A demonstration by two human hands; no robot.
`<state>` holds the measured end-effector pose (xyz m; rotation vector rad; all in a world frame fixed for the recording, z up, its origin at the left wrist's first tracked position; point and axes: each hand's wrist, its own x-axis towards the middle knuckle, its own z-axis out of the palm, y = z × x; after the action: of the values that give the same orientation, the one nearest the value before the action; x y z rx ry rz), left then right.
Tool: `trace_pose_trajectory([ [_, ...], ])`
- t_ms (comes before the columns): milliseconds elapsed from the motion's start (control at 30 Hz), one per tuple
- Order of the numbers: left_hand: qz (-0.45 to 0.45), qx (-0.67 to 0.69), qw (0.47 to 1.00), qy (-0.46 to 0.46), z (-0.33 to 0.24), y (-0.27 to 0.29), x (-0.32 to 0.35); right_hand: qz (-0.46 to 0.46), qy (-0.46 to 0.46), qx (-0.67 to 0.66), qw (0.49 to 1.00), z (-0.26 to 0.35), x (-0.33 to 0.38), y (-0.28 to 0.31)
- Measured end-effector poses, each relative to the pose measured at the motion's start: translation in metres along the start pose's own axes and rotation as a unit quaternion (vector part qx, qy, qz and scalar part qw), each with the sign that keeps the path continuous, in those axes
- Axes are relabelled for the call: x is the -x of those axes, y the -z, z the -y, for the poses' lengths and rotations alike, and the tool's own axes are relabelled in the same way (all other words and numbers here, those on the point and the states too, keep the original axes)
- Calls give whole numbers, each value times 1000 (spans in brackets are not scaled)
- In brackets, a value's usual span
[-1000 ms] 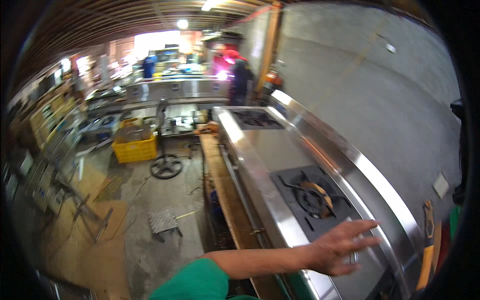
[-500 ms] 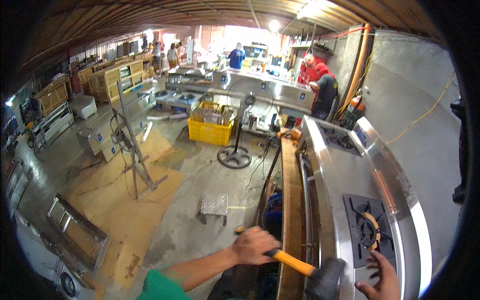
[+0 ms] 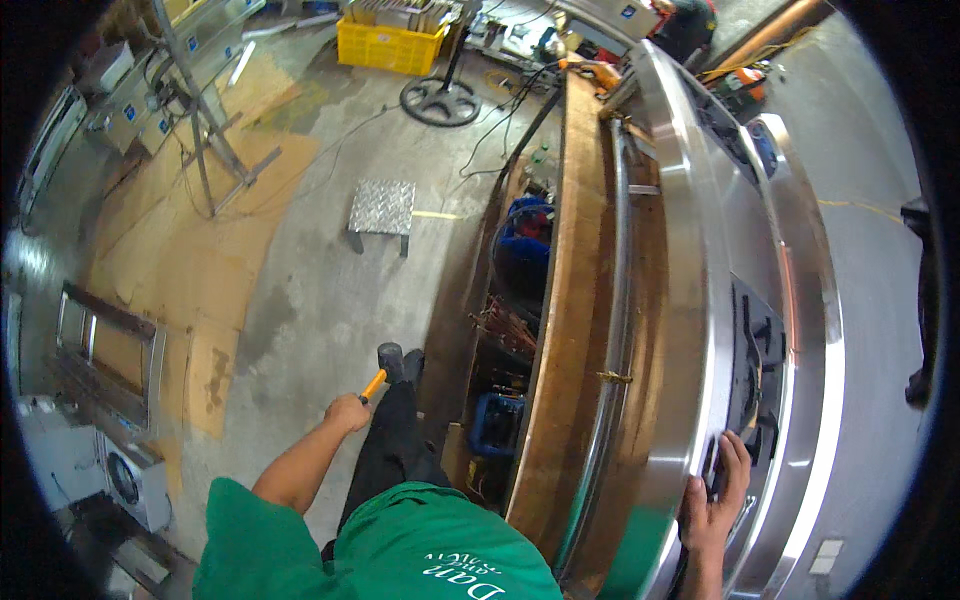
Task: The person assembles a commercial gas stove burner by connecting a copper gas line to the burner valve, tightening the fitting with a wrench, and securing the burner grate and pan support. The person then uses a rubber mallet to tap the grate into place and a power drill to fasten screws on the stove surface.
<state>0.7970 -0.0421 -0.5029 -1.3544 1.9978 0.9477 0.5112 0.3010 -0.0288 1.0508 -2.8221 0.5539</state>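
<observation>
Head view. The left hand (image 3: 347, 412) is closing in a full fist around the orange handle of a mallet (image 3: 385, 368), gripping at the handle's end, out to the person's left and low beside the dark trouser leg (image 3: 385, 450). The dark head is sitting at the far end, above the concrete floor (image 3: 300, 290). The long axis is running from the fist up and to the right in the picture, head pointing away from the body toward the stove's open front.

Judgement: head-heavy and rigid; the end grip is giving swing leverage but less control, and the smooth handle may be slipping in a loose fist, so a hold nearer the head would suit fine taps.

The right hand (image 3: 712, 498) is resting fingers spread over the front edge of the stainless steel stove (image 3: 690, 300), fingertips reaching into the dark burner recess (image 3: 755, 370); it is holding nothing.

Farther off, a small checker-plate step stool (image 3: 381, 210) and a yellow crate (image 3: 392, 45) are standing on the floor.
</observation>
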Motion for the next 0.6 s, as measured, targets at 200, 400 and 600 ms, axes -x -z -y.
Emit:
trace_pose_trajectory([
  [200, 135, -105, 985, -34, -44, -16, -32, 18, -22, -19, 999, -2, -2, -4],
  [400, 110, -148, 959, -213, -144, -85, -76, 34, 11, 29, 999, 13, -15, 1],
  [600, 71, -167, 923, -338, -255, -188, -125, 33, -73, 19, 997, 0, 9, 12],
])
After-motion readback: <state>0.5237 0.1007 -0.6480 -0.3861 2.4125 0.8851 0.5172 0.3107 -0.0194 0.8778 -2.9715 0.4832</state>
